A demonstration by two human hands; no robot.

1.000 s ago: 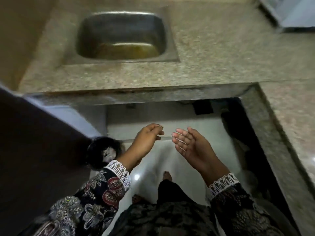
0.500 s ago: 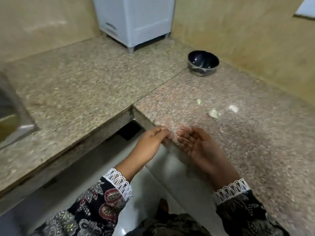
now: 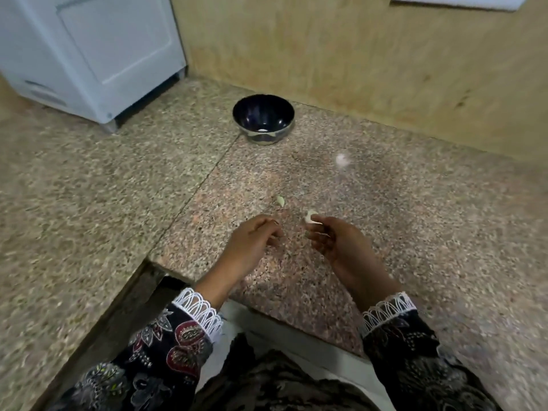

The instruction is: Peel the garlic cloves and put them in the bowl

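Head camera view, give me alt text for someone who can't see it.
A person's right hand pinches a garlic clove above a speckled stone counter, the left hand beside it holding nothing. Another clove lies just beyond, and a dark bowl sits farther back near the wall.

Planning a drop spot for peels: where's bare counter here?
Bare: the counter left of the seam, between white appliance and edge; also right of the pale scrap toward the wall. Crowded: between the hands, around both garlic cloves, up to the bowl.
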